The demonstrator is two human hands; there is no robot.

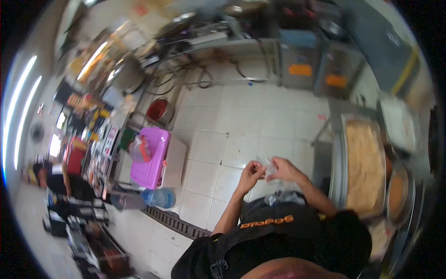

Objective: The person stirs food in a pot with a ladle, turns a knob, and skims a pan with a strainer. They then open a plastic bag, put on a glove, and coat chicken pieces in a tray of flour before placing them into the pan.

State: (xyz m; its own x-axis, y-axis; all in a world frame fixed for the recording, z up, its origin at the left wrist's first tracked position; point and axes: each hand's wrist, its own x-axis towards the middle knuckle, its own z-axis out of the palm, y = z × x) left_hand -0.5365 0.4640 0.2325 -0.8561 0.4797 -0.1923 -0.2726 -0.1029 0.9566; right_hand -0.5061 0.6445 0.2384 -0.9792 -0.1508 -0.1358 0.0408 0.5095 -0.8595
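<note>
Plastic bag, thin and clear, sits pinched between our left hand and right hand above the tiled floor; we judge it barely opened, nothing inside yet, fingers closed on its edges.

We are in a working food kitchen or stall: white floor tiles, steel counters and cabinets, a big tray of pale food on a steel table, a floor drain, and shelves of packaged goods.
</note>
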